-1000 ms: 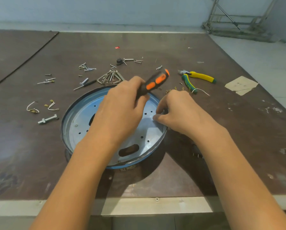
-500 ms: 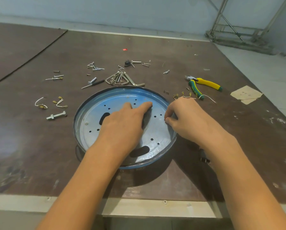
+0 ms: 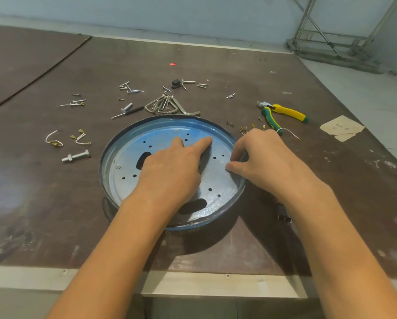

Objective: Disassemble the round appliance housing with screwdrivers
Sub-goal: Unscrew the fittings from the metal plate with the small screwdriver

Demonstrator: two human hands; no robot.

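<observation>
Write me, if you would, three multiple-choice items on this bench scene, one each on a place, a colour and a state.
1. Where does the bunch of hex keys lie?
A. Just beyond the far rim of the housing
B. Inside the housing
C. By its near rim

2. What colours are the handles of the pliers?
A. Both red
B. Black and orange
C. Yellow and green

3. What is the right hand doing?
A. Holding the pliers
B. Pinching the housing's right rim
C. Hanging free, touching nothing

Answers: 1 A, the keys sit outside the far rim. 2 C, one handle is yellow and the other green. 3 B, its thumb and curled fingers close on the rim.
</observation>
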